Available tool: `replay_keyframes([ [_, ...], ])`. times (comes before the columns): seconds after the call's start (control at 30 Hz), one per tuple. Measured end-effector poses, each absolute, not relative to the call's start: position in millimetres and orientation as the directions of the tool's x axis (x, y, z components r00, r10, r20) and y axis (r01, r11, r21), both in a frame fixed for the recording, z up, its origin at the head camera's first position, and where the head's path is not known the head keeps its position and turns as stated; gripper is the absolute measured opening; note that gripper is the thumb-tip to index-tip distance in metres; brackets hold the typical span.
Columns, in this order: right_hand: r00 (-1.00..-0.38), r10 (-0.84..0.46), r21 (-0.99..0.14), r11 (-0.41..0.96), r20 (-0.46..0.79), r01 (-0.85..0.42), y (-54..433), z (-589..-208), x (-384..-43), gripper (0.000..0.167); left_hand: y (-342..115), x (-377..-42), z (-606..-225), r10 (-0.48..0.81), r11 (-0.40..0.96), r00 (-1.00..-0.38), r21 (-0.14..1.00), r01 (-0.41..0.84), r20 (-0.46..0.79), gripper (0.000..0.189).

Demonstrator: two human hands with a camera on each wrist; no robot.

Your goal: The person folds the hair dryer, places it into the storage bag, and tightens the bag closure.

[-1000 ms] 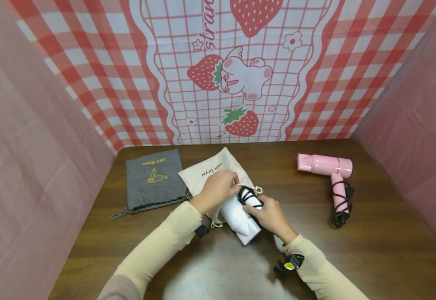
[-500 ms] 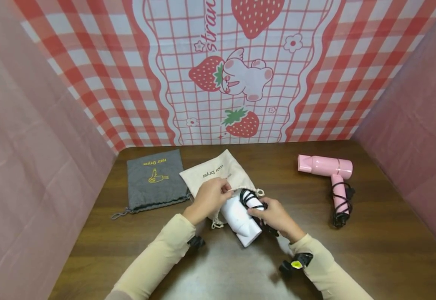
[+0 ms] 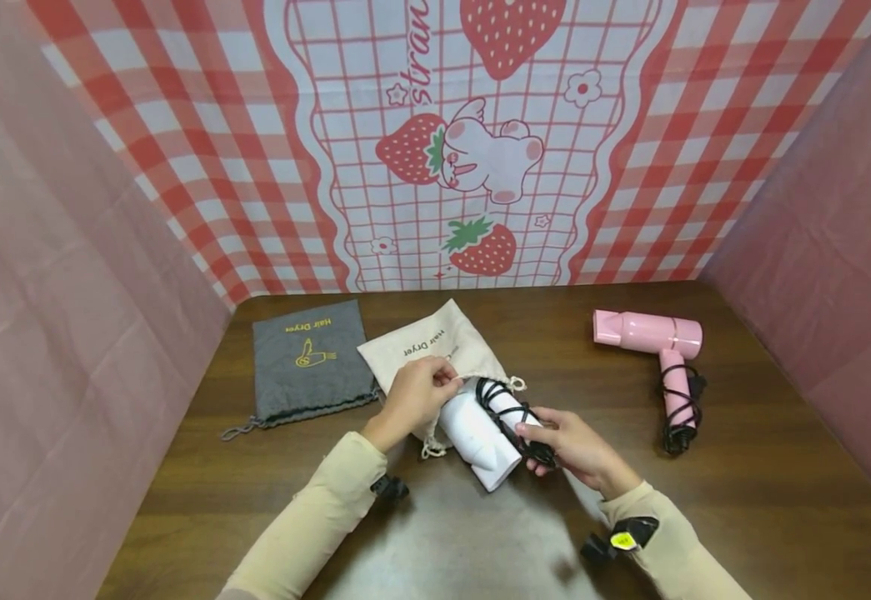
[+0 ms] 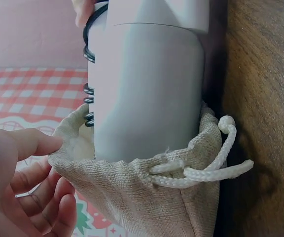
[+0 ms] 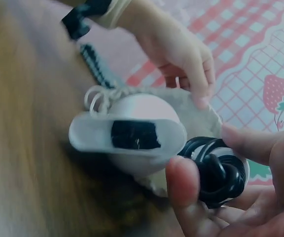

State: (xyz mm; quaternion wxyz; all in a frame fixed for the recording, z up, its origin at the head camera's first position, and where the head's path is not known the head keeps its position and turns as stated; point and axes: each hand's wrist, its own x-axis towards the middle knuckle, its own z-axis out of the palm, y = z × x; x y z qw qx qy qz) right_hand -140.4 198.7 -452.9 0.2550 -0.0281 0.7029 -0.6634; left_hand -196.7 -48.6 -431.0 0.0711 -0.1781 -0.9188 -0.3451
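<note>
A white hair dryer [image 3: 476, 433] lies partly inside the mouth of a cream drawstring bag [image 3: 435, 333], its nozzle pointing out toward the front. Black cord winds round its folded handle [image 3: 508, 408]. My left hand [image 3: 416, 396] pinches the bag's rim between thumb and fingers; in the left wrist view the fabric edge [image 4: 97, 170] shows held there, with the white drawcord knotted at the other side. With thumb and fingers about the corded handle end, my right hand [image 3: 581, 450] grips the dryer. The right wrist view shows the coiled black cord [image 5: 213, 170] between those fingers.
A grey drawstring bag [image 3: 307, 358] marked Hair Dryer lies flat to the left. Toward the right sits a pink hair dryer [image 3: 648, 333] with cord round its handle. A strawberry-print checked cloth [image 3: 473, 150] hangs behind the wooden table [image 3: 780, 483].
My right hand has slid down and to the right along the handle to its end. The left hand has shifted slightly down and left along the bag's rim. The dryer stays nearly in place.
</note>
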Motion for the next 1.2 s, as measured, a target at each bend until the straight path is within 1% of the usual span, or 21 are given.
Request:
replay_keyframes([
  [0.1,-0.893,-0.318,-0.944,0.187,-0.32,0.271,196.6,-454.3,-137.3,0.052,-48.8,-195.8,-431.9,0.275,0.698,-0.929,0.614,0.369,0.247,0.01],
  [0.23,-0.938,-0.196,-0.943,0.228,-0.288,0.242,189.5,-458.6,-134.3,0.041,-47.6,-195.5,-433.7,0.281,0.685,-0.927,0.626,0.374,0.246,0.01],
  [0.3,-0.954,-0.136,-0.947,0.221,-0.266,0.233,185.5,-461.7,-132.8,0.036,-46.8,-195.7,-434.5,0.283,0.677,-0.926,0.632,0.377,0.249,0.01],
  [0.4,-0.969,-0.071,-0.959,0.175,-0.237,0.222,180.3,-465.8,-130.8,0.032,-46.0,-196.0,-435.1,0.283,0.666,-0.923,0.64,0.384,0.259,0.01],
  [0.5,-0.977,-0.044,-0.973,0.113,-0.206,0.2,177.0,-467.4,-129.4,0.028,-45.5,-196.2,-434.7,0.285,0.652,-0.918,0.647,0.396,0.274,0.01],
  [0.67,-0.98,0.006,-0.979,0.04,-0.198,0.198,173.6,-463.4,-129.3,0.024,-44.1,-198.0,-432.5,0.278,0.627,-0.916,0.668,0.401,0.288,0.01],
  [0.9,-0.984,0.039,-0.984,-0.019,-0.176,0.175,162.3,-455.5,-138.0,0.027,-37.9,-199.2,-421.8,0.27,0.596,-0.924,0.707,0.381,0.27,0.011],
  [1.07,-0.988,0.05,-0.989,-0.053,-0.143,0.14,151.8,-454.1,-145.4,0.024,-28.2,-194.5,-410.4,0.338,0.541,-0.913,0.746,0.388,0.23,0.012],
  [1.2,-0.992,0.055,-0.991,-0.076,-0.114,0.109,144.4,-454.3,-148.9,0.021,-22.0,-192.4,-405.0,0.371,0.532,-0.897,0.736,0.419,0.242,0.013],
])
